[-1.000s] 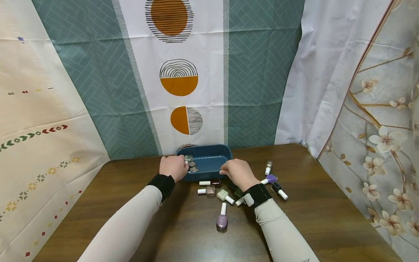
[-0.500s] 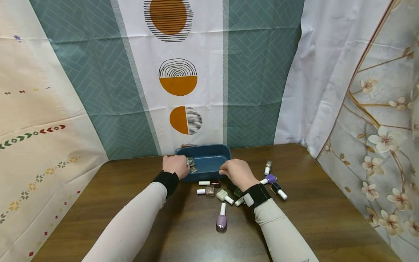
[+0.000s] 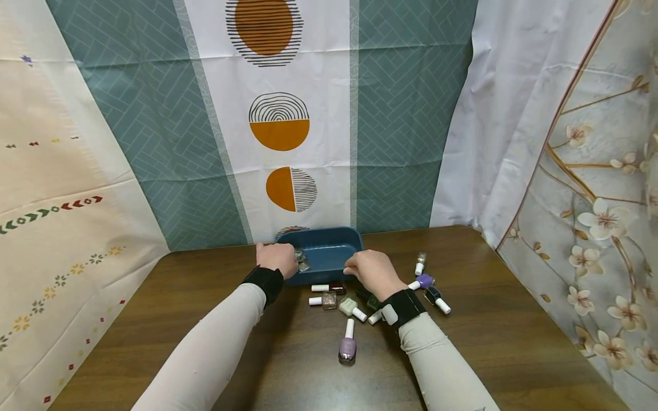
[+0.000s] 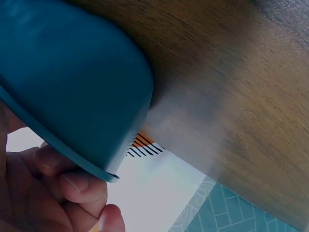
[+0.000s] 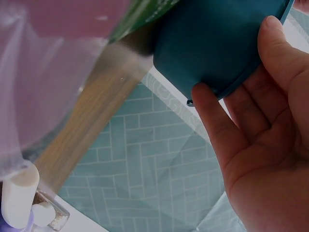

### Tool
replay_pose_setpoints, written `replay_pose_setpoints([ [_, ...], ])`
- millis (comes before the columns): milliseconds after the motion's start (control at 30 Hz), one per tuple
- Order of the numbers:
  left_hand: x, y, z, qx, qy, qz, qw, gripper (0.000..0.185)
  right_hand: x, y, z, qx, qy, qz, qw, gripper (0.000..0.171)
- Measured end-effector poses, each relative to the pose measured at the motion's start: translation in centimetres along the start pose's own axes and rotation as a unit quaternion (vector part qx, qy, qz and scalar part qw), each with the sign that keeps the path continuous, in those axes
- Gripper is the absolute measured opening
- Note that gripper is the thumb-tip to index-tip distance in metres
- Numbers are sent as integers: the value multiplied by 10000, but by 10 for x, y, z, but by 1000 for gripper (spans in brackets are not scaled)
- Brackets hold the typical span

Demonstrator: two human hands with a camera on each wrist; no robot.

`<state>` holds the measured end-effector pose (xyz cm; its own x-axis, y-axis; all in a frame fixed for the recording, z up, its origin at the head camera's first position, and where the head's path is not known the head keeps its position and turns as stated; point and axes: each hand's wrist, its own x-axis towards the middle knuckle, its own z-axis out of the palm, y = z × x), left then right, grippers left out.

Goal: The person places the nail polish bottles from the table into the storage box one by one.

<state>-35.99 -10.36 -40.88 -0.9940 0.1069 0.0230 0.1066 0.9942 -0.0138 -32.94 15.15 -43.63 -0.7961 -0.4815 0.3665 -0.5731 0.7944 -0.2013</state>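
A dark wooden table (image 3: 493, 319) carries a blue tray (image 3: 329, 255) and scattered nail polish bottles (image 3: 348, 342)

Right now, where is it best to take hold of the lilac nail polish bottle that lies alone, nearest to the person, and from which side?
The lilac nail polish bottle lies flat on the table, white cap pointing away towards the blue tray. Probably pinch its wider glass body across the two long sides, coming from above. Nothing lies close beside it, so fingers have room; the thin cap offers less surface.
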Motion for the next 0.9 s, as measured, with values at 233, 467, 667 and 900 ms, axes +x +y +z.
replay_pose_setpoints([
  [233, 3, 1, 0, 9, -124, -62, 9999, 36, -1, 0, 0, 12, 17, -46, 10000, 9],
  [467, 9, 2, -1, 143, -350, -99, 9992, 32, 0, 0, 0, 45, 0, 0, 10000, 11],
  [667, 9, 3, -4, 231, -511, -106, 9984, 34, 0, 0, 0, 78, -3, -1, 10000, 11],
  [900, 12, 3, -4, 221, -657, -104, 9975, 40, -1, 1, 0, 79, 4, -13, 10000, 10],
])
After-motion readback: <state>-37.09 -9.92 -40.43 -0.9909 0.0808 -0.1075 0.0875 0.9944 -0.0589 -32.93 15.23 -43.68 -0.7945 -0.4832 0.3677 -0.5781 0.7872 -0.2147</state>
